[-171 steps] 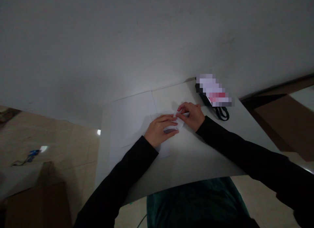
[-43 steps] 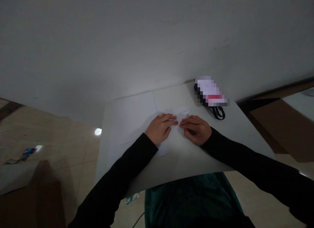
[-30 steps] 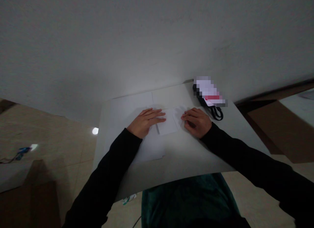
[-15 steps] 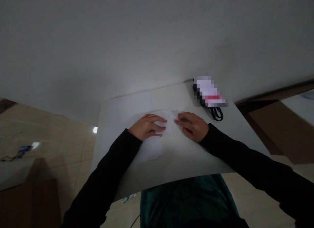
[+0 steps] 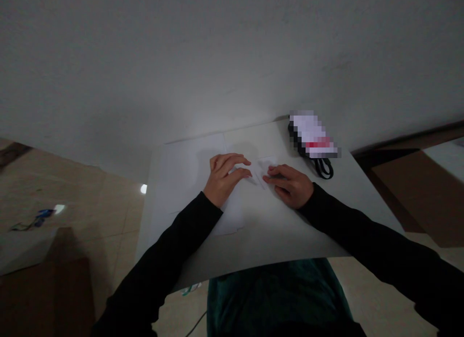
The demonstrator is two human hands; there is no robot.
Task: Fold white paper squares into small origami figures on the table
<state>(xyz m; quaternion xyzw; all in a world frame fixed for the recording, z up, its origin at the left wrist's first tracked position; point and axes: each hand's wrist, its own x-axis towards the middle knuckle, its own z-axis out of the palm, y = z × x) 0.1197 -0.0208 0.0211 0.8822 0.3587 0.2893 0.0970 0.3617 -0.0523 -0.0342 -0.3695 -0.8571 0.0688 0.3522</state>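
A small white folded paper (image 5: pixel 261 169) lies on the white table (image 5: pixel 261 230) between my hands. My left hand (image 5: pixel 224 176) is raised a little, its fingers curled, and their tips grip the paper's left flap. My right hand (image 5: pixel 290 183) rests with fingers together, pressing the paper's right part down onto the table. Both arms are in black sleeves. How the paper is folded under the fingers is hidden.
Larger white sheets (image 5: pixel 192 172) lie flat on the table's left half, partly under my left arm. A black strap with a card (image 5: pixel 314 142) lies at the table's far right, by the wall. Tiled floor on both sides; my dark green lap (image 5: pixel 275 298) is below the table's near edge.
My left hand lay flat on the sheets, then moved right and curled onto the small paper's flap. My right hand stayed pressing on the paper.
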